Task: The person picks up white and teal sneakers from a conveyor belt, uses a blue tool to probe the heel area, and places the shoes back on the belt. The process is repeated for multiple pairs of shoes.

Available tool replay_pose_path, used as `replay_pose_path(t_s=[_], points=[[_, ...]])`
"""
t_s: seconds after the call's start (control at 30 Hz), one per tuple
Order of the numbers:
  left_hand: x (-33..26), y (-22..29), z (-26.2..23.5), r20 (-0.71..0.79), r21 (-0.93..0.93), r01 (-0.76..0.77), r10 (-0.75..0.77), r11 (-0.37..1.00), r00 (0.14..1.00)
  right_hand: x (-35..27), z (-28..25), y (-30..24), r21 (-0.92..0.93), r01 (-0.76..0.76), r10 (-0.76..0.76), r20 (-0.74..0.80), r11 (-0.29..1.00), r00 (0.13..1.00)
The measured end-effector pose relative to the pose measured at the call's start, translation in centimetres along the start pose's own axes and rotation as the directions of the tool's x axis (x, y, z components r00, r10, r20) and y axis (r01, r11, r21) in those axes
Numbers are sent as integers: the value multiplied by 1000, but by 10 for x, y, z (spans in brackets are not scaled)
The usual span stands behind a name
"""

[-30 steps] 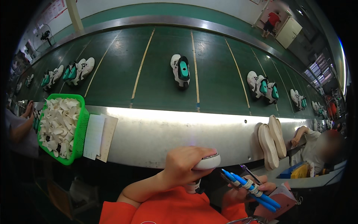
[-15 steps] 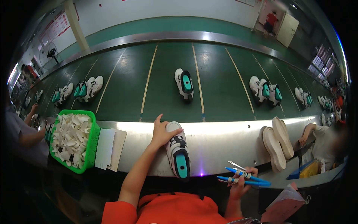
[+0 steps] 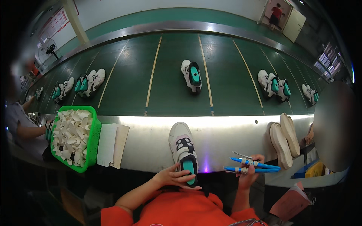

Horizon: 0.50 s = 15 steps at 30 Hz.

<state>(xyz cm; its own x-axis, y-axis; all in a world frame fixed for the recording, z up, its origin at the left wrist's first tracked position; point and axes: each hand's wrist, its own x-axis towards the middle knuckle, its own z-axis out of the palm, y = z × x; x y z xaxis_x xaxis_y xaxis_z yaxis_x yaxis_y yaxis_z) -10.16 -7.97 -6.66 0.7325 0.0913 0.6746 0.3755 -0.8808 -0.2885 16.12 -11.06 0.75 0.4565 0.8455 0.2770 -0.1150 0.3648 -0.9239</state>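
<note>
A white sneaker with a teal insert (image 3: 183,150) lies on the steel ledge (image 3: 151,137) in front of me, toe pointing away. My left hand (image 3: 174,177) rests on its heel end, fingers spread over the teal opening. Off to the right of the shoe, my right hand (image 3: 249,171) is shut on two blue-handled tools (image 3: 252,166) that point left.
A green basket of white paper pieces (image 3: 74,135) and flat cards (image 3: 111,145) sit at left. Two soles (image 3: 284,137) lean at right. Sneakers ride the green conveyor: one (image 3: 191,75) straight ahead, pairs at left (image 3: 88,82) and right (image 3: 274,83). Other people sit at both sides.
My left hand slid from the shoe's toe end back to its heel. The shoe now lies a little nearer to me. The right hand with the tools rose slightly.
</note>
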Motion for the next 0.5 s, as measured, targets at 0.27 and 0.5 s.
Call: replay_pose_path(t_s=[0.27, 0.5], points=[[81, -50, -80, 199, -721, 529, -597, 448, 777, 9, 13, -33, 285, -130, 149, -45, 950, 988], [104, -48, -89, 232, -787, 555, -703, 270, 672, -1, 46, -68, 219, -45, 0, 199, 975, 980]])
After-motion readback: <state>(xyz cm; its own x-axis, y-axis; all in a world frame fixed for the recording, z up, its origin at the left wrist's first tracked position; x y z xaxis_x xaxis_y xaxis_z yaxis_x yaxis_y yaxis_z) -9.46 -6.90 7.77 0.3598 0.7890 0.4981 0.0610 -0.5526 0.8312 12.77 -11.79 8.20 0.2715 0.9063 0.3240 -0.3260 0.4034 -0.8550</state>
